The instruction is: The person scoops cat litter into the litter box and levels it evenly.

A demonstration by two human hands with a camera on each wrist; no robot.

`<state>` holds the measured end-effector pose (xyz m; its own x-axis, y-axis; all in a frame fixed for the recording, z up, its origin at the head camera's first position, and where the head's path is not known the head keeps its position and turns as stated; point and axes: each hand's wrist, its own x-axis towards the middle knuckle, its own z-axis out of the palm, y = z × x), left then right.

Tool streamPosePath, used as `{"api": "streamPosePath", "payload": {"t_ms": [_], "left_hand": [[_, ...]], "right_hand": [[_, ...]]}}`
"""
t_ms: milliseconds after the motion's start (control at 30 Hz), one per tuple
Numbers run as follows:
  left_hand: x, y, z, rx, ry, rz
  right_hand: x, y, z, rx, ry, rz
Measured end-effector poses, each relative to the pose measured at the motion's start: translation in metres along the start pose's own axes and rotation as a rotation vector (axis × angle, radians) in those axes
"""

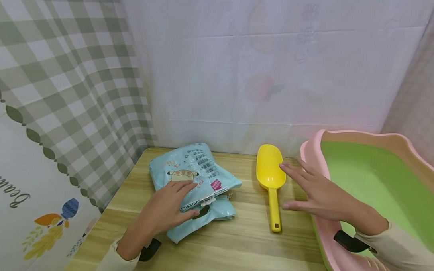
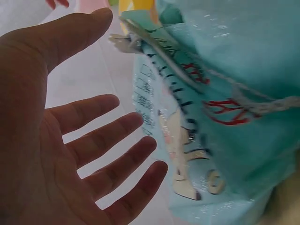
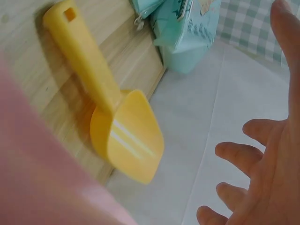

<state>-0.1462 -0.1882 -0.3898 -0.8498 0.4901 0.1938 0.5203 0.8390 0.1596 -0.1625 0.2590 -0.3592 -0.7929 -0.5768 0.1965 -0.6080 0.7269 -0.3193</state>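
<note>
A light blue printed plastic bag, its top folded over and closed with a white clip, lies on the table's left part. My left hand hovers over its near left side, thumb apart from the spread fingers; the left wrist view shows a gap between the fingertips and the bag. A yellow scoop lies to the right of the bag, handle toward me. Beside it my right hand has its fingers spread and holds nothing. In the right wrist view the scoop is apart from the fingers.
On the right stands a large pink and green litter tray, its near rim under my right forearm. A white cloth hangs behind the wooden table. A green checked cloth hangs on the left.
</note>
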Motion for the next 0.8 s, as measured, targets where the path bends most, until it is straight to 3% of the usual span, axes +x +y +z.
{"api": "streamPosePath", "payload": {"t_ms": [200, 433, 633, 800], "left_hand": [[-0.022, -0.004, 0.012, -0.009, 0.001, -0.049], [-0.03, -0.004, 0.023, 0.001, 0.027, -0.053], [-0.033, -0.005, 0.029, 0.031, 0.13, -0.043], [-0.035, -0.009, 0.033, 0.058, 0.218, -0.027]], "right_hand": [[0.022, -0.021, 0.008, 0.043, -0.084, 0.004], [0.048, -0.039, 0.024, 0.009, -0.137, -0.05], [0.073, -0.055, 0.044, -0.024, -0.143, -0.112], [0.093, -0.068, 0.063, -0.036, -0.098, -0.204]]}}
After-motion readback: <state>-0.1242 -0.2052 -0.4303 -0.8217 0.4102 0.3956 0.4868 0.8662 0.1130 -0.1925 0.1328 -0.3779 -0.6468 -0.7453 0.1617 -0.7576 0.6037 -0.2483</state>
